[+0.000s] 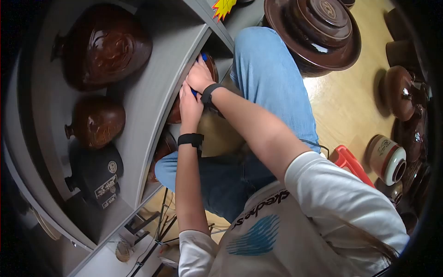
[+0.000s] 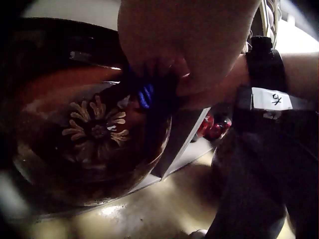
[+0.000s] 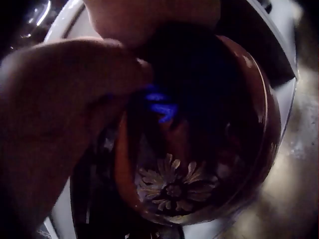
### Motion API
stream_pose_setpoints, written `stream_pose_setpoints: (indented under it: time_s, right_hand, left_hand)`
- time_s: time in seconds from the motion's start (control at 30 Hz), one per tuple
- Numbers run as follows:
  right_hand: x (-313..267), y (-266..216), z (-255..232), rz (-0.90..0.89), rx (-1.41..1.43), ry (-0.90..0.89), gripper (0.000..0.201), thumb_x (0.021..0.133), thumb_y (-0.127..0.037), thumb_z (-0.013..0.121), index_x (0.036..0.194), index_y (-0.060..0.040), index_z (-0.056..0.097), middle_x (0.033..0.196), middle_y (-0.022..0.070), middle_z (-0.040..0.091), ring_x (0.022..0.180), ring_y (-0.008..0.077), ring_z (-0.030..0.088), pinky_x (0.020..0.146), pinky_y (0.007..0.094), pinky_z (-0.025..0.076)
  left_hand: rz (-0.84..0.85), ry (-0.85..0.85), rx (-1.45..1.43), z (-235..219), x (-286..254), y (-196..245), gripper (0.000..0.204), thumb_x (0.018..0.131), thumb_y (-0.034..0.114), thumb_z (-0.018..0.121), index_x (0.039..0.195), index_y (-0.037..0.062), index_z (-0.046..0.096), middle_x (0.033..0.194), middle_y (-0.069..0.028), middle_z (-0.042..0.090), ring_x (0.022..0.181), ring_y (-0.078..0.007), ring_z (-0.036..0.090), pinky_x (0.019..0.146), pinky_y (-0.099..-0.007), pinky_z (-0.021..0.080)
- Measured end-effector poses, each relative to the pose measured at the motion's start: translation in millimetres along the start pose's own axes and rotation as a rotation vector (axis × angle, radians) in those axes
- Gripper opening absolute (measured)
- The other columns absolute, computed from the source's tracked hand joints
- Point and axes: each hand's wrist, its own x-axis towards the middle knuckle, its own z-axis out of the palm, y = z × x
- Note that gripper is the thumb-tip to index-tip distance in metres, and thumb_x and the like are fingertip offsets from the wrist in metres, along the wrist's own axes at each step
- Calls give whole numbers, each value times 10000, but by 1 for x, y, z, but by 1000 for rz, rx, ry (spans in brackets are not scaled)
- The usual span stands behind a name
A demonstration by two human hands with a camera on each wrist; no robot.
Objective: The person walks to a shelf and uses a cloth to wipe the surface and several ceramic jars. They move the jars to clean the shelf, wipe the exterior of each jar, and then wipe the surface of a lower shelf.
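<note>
While both hands reach under the grey shelf (image 1: 152, 99), the left hand (image 1: 190, 107) and right hand (image 1: 200, 76) meet at a brown glazed jar (image 2: 89, 129) on the lower tier. Fingers pinch a small blue object (image 2: 145, 95) against it; its long axis cannot be told. The jar's flower motif faces outward.
</note>
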Motion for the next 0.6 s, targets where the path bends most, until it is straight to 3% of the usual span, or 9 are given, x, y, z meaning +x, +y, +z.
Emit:
stream_pose_setpoints:
  time_s: [0.1,0.23,0.33,0.4,0.47,0.57,0.6]
  right_hand:
    - [1,-4,-10,111,177,132,488,794,-249,501,1251,-81,498,1343,146,392,1312,392,186,1072,470,168]
    - [8,7,-9,224,166,169,439,800,-242,488,1206,-80,530,1307,133,436,1292,353,256,1058,467,195]
    - [14,22,-3,457,190,276,382,831,-263,438,1143,-73,550,1249,102,499,1216,323,380,1010,466,265]
    - [14,38,0,572,332,258,398,844,-282,416,1167,-80,529,1256,106,493,1204,327,393,1003,461,282]
    - [8,58,9,722,515,206,435,877,-334,359,1225,-103,479,1263,130,481,1160,344,434,973,442,338]
    - [8,77,29,849,684,231,433,877,-335,361,1213,-96,491,1262,154,474,1142,354,445,971,430,347]
    - [7,85,32,878,655,139,444,872,-325,364,1199,-56,493,1245,188,479,1125,360,460,969,421,352]
  left_hand:
    - [-28,-12,16,5,9,8,577,756,28,531,1276,-49,292,1164,-262,475,1126,-406,410,922,-436,369]
    - [-20,-31,107,12,24,11,633,755,39,567,1314,-21,278,1203,-253,467,1132,-403,419,927,-431,366]
    - [43,-90,164,19,41,12,613,785,56,563,1331,-2,292,1232,-240,464,1149,-401,417,945,-430,352]
    - [85,-131,187,25,53,17,569,807,55,526,1330,2,309,1240,-228,467,1171,-390,406,963,-431,339]
    - [249,-122,330,39,61,16,511,806,34,467,1305,2,361,1276,-174,458,1240,-316,370,1029,-413,290]
    - [297,-192,412,54,72,14,477,819,48,446,1291,3,394,1284,-157,461,1258,-293,360,1054,-409,258]
    - [336,-207,417,56,75,12,475,803,39,456,1275,1,418,1282,-158,462,1253,-292,366,1057,-404,258]
